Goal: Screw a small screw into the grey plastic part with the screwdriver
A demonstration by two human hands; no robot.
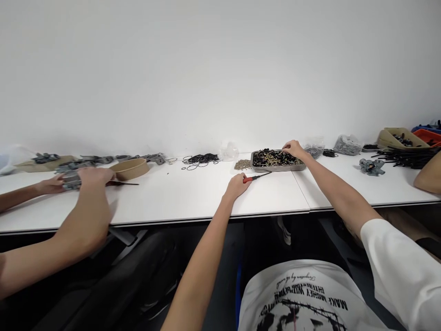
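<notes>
Left hand [237,185] wrapped round the red-handled tool [247,179], in front of the metal tray [275,169] on the tabletop [193,197], and the right hand [294,148] is over the tray's small pieces [270,157], fingers bent, whether pinching one I can't tell!

white table [179,197] carries metal tray [279,168], black rings [204,158], grey part [371,166], plastic bags [347,145].

Bright tabletop [179,197], dim beneath — soft shadows, stretched edges
</notes>
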